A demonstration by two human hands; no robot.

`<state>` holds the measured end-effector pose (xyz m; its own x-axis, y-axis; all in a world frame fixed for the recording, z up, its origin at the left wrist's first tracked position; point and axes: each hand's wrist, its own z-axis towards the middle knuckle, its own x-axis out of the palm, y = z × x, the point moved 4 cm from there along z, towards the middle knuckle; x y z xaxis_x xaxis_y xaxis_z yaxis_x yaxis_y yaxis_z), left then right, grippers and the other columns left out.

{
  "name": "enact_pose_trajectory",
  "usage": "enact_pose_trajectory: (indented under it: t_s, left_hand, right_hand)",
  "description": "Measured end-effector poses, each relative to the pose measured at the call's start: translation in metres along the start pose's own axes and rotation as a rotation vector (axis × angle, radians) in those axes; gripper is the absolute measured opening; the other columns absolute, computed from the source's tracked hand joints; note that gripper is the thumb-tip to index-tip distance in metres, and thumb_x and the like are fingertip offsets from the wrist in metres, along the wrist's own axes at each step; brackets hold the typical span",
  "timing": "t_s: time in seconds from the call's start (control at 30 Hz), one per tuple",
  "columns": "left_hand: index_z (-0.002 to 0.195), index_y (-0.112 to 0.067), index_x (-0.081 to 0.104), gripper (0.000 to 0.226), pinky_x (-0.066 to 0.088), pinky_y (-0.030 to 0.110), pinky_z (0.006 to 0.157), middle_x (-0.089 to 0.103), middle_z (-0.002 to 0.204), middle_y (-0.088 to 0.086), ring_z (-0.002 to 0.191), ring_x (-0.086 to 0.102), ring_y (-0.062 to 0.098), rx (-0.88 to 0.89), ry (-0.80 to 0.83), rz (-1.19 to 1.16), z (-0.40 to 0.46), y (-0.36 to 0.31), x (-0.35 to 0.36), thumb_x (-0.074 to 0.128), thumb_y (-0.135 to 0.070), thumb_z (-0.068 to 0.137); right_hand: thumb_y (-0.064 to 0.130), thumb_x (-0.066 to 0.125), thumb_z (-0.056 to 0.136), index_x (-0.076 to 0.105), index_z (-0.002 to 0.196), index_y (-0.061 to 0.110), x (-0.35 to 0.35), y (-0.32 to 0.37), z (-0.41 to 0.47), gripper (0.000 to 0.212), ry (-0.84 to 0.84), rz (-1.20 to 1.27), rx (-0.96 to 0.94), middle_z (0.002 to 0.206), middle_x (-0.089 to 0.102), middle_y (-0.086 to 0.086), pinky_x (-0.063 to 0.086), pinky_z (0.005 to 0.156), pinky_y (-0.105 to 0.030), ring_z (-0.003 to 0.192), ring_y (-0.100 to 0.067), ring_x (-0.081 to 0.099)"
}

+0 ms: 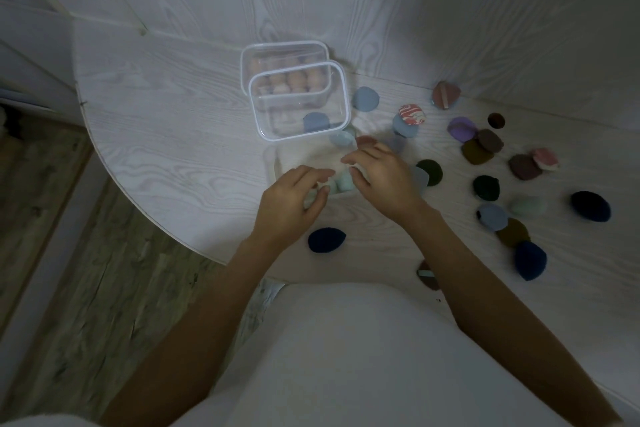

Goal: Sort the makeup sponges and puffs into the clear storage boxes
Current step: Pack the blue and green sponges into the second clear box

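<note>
Head view — mint sponge (346, 182) upright between both hands' grips

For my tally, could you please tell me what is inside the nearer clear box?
One blue puff lies in the nearer clear box; nothing else is visible inside.

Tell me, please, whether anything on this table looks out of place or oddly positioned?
One brown puff sits at the table's near edge, partly hidden behind the right forearm, away from the scattered group. The front clear box sits skewed against the box behind. Nothing looks spilled or damaged.
</note>
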<state>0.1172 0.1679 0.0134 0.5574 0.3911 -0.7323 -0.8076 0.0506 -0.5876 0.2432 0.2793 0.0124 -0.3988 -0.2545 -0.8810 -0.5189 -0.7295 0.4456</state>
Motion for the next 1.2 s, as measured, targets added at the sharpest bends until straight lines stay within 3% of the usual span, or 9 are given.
enact_pose_trajectory:
  t_s: [0.1,0.23,0.3,0.4,0.5,0.6,0.77,0.97,1.2]
  left_hand:
    - [0.101,-0.011,0.068,0.02,0.045,0.02,0.066,0.067,0.091,0.002,0.081,0.059,0.013,0.099,0.073,-0.001,-0.02,-0.013,0.012,0.055,-0.021,0.089]
    - [0.097,-0.014,0.07,0.021,0.046,0.021,0.064,0.068,0.091,0.001,0.081,0.061,0.018,0.049,0.28,0.082,-0.054,-0.015,0.045,0.063,-0.022,0.079]
    - [0.099,-0.012,0.069,0.033,0.052,0.028,0.066,0.067,0.094,0.005,0.084,0.061,0.025,-0.017,0.343,0.117,-0.064,-0.011,0.056,0.075,-0.01,0.067]
    - [0.106,-0.01,0.066,0.043,0.056,0.038,0.061,0.064,0.102,0.009,0.09,0.059,0.03,-0.148,0.37,0.137,-0.068,-0.007,0.06,0.073,0.0,0.065]
    - [0.119,-0.012,0.059,0.048,0.054,0.042,0.064,0.058,0.112,0.01,0.099,0.052,0.03,-0.265,0.418,0.173,-0.066,-0.006,0.062,0.067,-0.004,0.073]
    - [0.126,-0.011,0.055,0.053,0.052,0.042,0.071,0.053,0.114,0.013,0.104,0.049,0.03,-0.323,0.45,0.17,-0.064,-0.006,0.066,0.067,-0.008,0.075]
    - [0.114,-0.008,0.06,0.048,0.049,0.033,0.076,0.054,0.106,0.013,0.097,0.053,0.028,-0.183,0.419,0.007,-0.05,-0.033,0.085,0.073,-0.004,0.068]
    - [0.107,-0.014,0.056,0.038,0.046,0.028,0.075,0.058,0.108,0.004,0.095,0.053,0.018,-0.231,0.411,-0.029,-0.021,-0.059,0.121,0.073,-0.016,0.074]
    - [0.109,-0.014,0.056,0.035,0.039,0.028,0.071,0.06,0.105,0.005,0.094,0.053,0.021,-0.289,0.478,0.027,0.008,-0.079,0.162,0.07,-0.02,0.078]
  right_hand:
    - [0.014,0.049,0.089,0.068,0.097,0.008,-0.014,-0.005,-0.027,0.021,-0.108,0.035,0.037,0.089,0.07,-0.007,0.045,0.069,-0.026,0.081,-0.02,0.062]
    - [0.014,0.051,0.089,0.068,0.097,0.007,-0.012,-0.034,-0.081,0.021,-0.13,0.019,0.161,0.083,0.069,-0.008,0.048,0.062,-0.029,0.072,-0.022,0.061]
    - [0.009,0.055,0.087,0.068,0.099,0.007,-0.006,-0.049,-0.103,0.018,-0.092,0.009,0.26,0.084,0.069,-0.01,0.045,0.066,-0.029,0.074,-0.026,0.06]
    - [0.002,0.06,0.084,0.066,0.105,0.006,0.002,-0.065,-0.125,0.022,0.002,-0.001,0.384,0.093,0.067,-0.014,0.041,0.075,-0.03,0.084,-0.031,0.058]
    - [0.004,0.06,0.084,0.061,0.113,0.005,0.015,-0.076,-0.138,0.029,0.148,-0.016,0.419,0.111,0.06,-0.018,0.044,0.083,-0.04,0.096,-0.034,0.054]
    - [0.006,0.059,0.085,0.058,0.118,0.006,0.022,-0.082,-0.145,0.033,0.247,-0.037,0.412,0.122,0.053,-0.017,0.044,0.083,-0.04,0.103,-0.033,0.049]
    - [0.006,0.06,0.085,0.062,0.111,0.008,0.004,-0.088,-0.152,0.027,0.114,0.03,0.389,0.112,0.061,-0.013,0.045,0.081,-0.038,0.097,-0.03,0.055]
    - [-0.006,0.061,0.079,0.066,0.101,0.0,-0.047,-0.124,-0.182,0.023,-0.203,-0.022,0.54,0.098,0.066,-0.018,0.042,0.082,-0.035,0.091,-0.029,0.057]
    - [0.012,0.055,0.087,0.055,0.123,0.011,-0.078,-0.198,-0.161,0.036,-0.12,-0.116,0.712,0.126,0.054,-0.015,0.039,0.088,-0.041,0.107,-0.034,0.049]
